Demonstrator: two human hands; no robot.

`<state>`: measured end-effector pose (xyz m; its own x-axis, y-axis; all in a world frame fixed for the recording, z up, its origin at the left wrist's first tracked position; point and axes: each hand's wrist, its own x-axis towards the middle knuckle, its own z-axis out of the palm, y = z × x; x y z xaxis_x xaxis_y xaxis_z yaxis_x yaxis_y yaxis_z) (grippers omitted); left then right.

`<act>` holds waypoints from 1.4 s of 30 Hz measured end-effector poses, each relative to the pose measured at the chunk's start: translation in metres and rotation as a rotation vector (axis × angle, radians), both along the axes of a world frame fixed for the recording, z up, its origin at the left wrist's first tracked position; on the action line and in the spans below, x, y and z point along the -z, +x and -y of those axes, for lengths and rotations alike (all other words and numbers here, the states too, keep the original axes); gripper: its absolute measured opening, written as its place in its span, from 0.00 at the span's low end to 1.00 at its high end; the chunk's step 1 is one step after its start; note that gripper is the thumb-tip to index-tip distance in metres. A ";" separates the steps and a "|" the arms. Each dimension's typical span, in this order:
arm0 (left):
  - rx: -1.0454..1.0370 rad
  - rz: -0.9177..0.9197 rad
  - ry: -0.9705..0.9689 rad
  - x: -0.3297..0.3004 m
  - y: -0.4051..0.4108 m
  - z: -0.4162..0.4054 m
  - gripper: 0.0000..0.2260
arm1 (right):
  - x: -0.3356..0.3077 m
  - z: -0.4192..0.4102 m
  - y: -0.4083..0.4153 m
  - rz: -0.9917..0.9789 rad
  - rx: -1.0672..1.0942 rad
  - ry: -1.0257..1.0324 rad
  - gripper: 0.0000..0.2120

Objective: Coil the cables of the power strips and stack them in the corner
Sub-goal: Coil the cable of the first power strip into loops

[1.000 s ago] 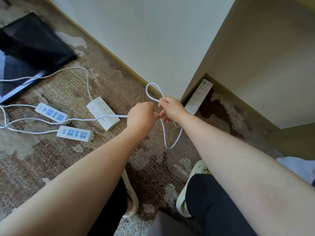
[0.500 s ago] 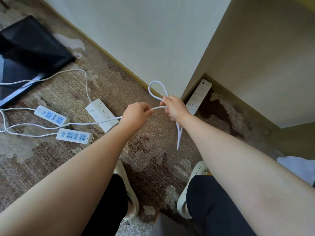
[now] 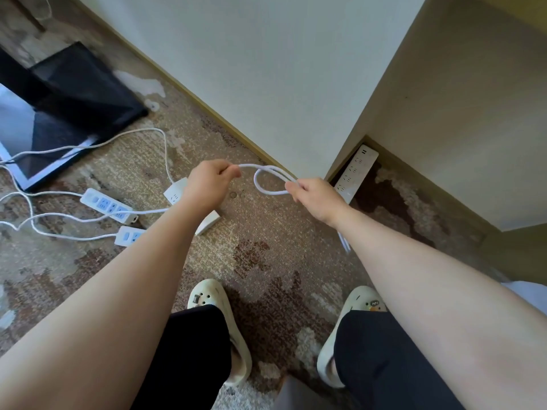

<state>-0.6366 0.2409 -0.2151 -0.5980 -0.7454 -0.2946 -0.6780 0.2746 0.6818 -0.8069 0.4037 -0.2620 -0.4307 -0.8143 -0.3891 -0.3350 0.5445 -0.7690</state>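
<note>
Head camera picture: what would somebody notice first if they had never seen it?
First, the two hands in the middle: the left hand and right hand hold a looped white cable between them. Next, three power strips with tangled cords lie on the carpet at left, and another power strip sits in the corner.

Both bare forearms reach forward over the floor, the left hand (image 3: 208,184) curled into a fist pinching the white cable (image 3: 268,180), the right hand (image 3: 315,198) held apart from it, fingers closed round the cable's loop.
</note>
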 end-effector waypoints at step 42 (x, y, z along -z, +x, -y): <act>-0.028 -0.135 0.325 0.027 -0.017 -0.062 0.09 | -0.004 0.008 -0.009 0.171 0.456 -0.088 0.15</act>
